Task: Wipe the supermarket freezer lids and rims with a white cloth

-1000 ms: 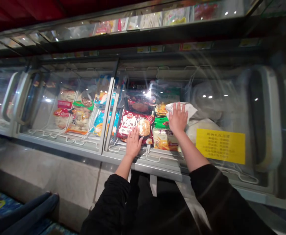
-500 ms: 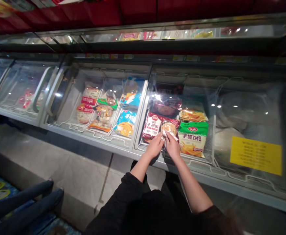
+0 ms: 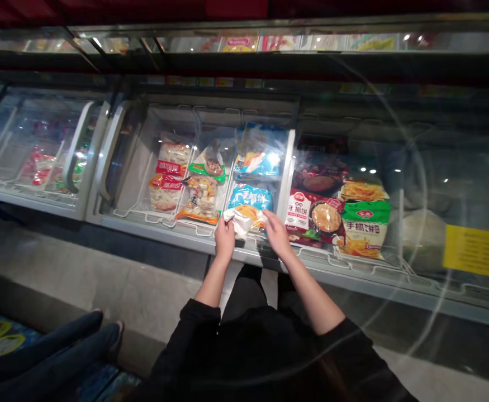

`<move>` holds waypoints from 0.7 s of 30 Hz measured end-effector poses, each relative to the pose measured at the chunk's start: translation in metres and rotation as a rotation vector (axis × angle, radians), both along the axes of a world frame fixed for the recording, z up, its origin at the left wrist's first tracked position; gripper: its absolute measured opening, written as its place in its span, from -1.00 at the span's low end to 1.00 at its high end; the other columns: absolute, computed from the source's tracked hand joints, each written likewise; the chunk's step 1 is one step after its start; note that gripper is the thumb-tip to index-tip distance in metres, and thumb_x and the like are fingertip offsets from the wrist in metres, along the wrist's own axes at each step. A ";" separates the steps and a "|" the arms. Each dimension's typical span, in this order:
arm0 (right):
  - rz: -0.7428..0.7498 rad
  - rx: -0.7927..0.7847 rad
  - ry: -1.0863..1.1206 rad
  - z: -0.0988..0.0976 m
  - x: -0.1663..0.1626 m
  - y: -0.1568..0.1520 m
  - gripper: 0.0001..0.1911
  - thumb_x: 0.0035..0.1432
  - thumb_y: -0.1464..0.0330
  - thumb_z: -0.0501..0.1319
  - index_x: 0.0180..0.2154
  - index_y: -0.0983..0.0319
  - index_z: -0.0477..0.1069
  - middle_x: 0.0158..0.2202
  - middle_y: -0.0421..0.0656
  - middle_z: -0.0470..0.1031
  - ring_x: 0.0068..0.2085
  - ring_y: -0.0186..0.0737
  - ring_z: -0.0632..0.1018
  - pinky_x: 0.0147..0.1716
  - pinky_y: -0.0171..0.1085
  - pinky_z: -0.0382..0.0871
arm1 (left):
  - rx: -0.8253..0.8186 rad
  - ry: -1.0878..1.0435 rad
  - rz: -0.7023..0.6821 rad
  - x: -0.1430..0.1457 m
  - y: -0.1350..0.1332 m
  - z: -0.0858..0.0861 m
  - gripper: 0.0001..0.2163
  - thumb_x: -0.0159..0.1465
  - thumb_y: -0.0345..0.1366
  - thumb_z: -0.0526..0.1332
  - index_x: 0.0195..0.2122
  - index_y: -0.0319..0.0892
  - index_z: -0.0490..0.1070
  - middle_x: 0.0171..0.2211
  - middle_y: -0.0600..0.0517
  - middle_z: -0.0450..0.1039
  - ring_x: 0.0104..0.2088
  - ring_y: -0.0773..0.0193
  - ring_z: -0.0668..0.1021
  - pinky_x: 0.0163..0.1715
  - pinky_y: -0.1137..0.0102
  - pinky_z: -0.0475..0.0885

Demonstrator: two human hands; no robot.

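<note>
In the head view, a glass-topped freezer (image 3: 154, 228) stands above a pale floor (image 3: 51, 251); over its front, the left hand (image 3: 224, 239) pinches a white cloth (image 3: 240, 226), the right hand (image 3: 278, 237) beside it, grip unclear to me. Glare veils the upper blue packet (image 3: 263, 156); the blurred yellow notice (image 3: 479, 251) is cut off.
</note>
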State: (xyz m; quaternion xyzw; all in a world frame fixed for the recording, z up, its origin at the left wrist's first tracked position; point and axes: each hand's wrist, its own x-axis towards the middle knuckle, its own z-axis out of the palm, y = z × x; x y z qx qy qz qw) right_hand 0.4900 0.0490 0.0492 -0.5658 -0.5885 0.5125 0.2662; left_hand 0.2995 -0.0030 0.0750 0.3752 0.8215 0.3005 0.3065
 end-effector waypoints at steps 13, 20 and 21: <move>-0.084 0.365 -0.704 -0.066 -0.003 0.023 -0.28 0.46 0.35 -0.10 0.57 0.20 -0.19 0.57 -0.02 0.03 0.56 -0.07 0.06 0.50 0.09 0.05 | -0.002 0.617 -0.927 -0.012 -0.008 -0.045 -0.39 0.48 -0.21 0.18 0.53 -0.01 0.09 0.57 -0.07 -0.05 0.55 0.01 0.08 0.40 0.09 0.25; -0.083 0.348 -0.681 -0.064 -0.001 0.024 -0.31 0.48 0.35 -0.10 0.56 0.19 -0.12 0.55 -0.02 0.11 0.55 -0.07 0.10 0.49 0.08 0.06 | -0.075 0.625 -0.809 0.037 -0.050 -0.056 -0.38 0.47 -0.14 0.19 0.53 -0.03 0.10 0.54 -0.10 0.05 0.52 0.01 0.18 0.34 0.12 0.32; -0.084 0.346 -0.671 -0.064 -0.001 0.024 -0.31 0.48 0.35 -0.10 0.56 0.18 -0.13 0.54 -0.02 0.11 0.54 -0.07 0.11 0.49 0.09 0.06 | -0.096 0.625 -0.775 0.044 -0.054 -0.058 -0.38 0.47 -0.15 0.19 0.53 -0.03 0.11 0.54 -0.11 0.06 0.52 0.00 0.19 0.34 0.12 0.32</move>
